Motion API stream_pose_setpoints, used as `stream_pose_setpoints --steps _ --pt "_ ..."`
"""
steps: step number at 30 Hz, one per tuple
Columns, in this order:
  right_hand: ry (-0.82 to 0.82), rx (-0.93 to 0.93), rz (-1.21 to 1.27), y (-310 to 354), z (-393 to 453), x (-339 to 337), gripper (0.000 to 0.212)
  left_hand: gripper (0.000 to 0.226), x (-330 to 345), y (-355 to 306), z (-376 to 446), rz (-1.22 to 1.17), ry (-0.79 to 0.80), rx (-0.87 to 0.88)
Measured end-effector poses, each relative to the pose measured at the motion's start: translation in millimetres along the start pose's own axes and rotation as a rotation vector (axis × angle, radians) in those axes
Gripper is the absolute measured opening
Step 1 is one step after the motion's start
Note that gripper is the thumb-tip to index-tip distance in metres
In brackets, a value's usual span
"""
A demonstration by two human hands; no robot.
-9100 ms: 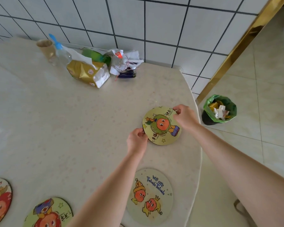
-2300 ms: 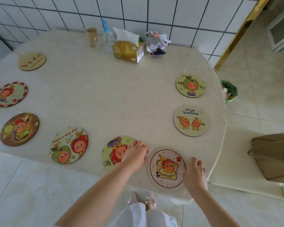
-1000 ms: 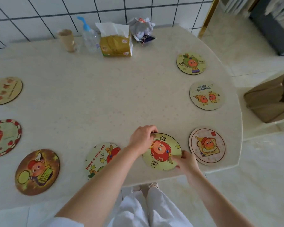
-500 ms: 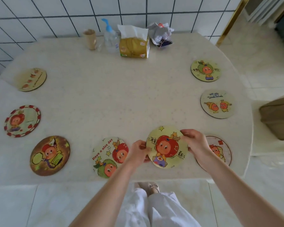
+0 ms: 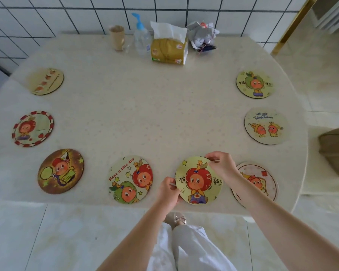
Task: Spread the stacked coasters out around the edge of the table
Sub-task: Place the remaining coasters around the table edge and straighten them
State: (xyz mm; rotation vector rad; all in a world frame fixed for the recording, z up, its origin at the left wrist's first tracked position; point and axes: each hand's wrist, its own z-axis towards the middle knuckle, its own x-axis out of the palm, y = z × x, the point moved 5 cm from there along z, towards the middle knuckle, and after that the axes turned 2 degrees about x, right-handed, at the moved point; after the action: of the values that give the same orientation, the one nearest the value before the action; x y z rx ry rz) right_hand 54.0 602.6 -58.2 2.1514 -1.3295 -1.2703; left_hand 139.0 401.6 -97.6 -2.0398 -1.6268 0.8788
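Several round cartoon coasters lie spread around the rim of the beige table (image 5: 164,118). Both hands hold a yellow coaster with a red apple figure (image 5: 199,179) near the front edge: my left hand (image 5: 167,191) pinches its lower left rim, my right hand (image 5: 221,166) its upper right rim. Left of it lies the "Have a nice day" coaster (image 5: 130,178), then a brown coaster (image 5: 60,171). My right forearm partly covers a pale coaster (image 5: 262,178). Two more coasters (image 5: 254,84) (image 5: 266,126) lie on the right side, two others (image 5: 33,129) (image 5: 47,81) on the left.
By the tiled wall at the back stand a paper cup (image 5: 116,37), a pump bottle (image 5: 141,39), a yellow tissue pack (image 5: 169,47) and a crumpled bag (image 5: 203,37). A tan bag (image 5: 336,151) sits beyond the table's right edge.
Over the last second both hands have turned the yellow apple coaster so its figure stands upright towards me. The camera view has shifted; the other coasters stay where they lay.
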Motion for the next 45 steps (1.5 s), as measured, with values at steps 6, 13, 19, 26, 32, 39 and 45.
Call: stream_pose_setpoints --steps 6,13,19,26,32,39,45 --pt "-0.021 -0.014 -0.155 -9.0 4.6 1.2 0.031 0.022 -8.8 -2.2 -4.2 0.147 -0.011 0.059" --pt "-0.007 -0.142 -0.237 9.6 2.3 21.5 0.026 0.022 -39.7 -5.7 -11.3 0.209 -0.127 0.114" --pt "0.158 -0.21 -0.215 59.0 -13.3 82.8 0.028 0.017 -109.1 4.0 -14.6 0.215 -0.361 0.121" --pt "0.227 -0.176 -0.279 100.3 -27.3 162.7 0.026 0.028 -191.8 39.4 -12.1 0.055 -0.542 -0.032" --pt "0.021 0.003 -0.283 109.6 -36.6 197.1 0.035 0.032 -212.2 61.4 -8.9 -0.273 -0.342 -0.164" --pt "-0.092 0.109 -0.235 109.7 -51.4 201.3 0.032 0.023 -217.5 63.7 -2.5 -0.538 -0.148 -0.274" --pt "-0.003 0.137 -0.156 112.5 -59.7 209.6 0.022 0.027 -214.1 60.6 -0.8 -0.458 -0.115 -0.215"
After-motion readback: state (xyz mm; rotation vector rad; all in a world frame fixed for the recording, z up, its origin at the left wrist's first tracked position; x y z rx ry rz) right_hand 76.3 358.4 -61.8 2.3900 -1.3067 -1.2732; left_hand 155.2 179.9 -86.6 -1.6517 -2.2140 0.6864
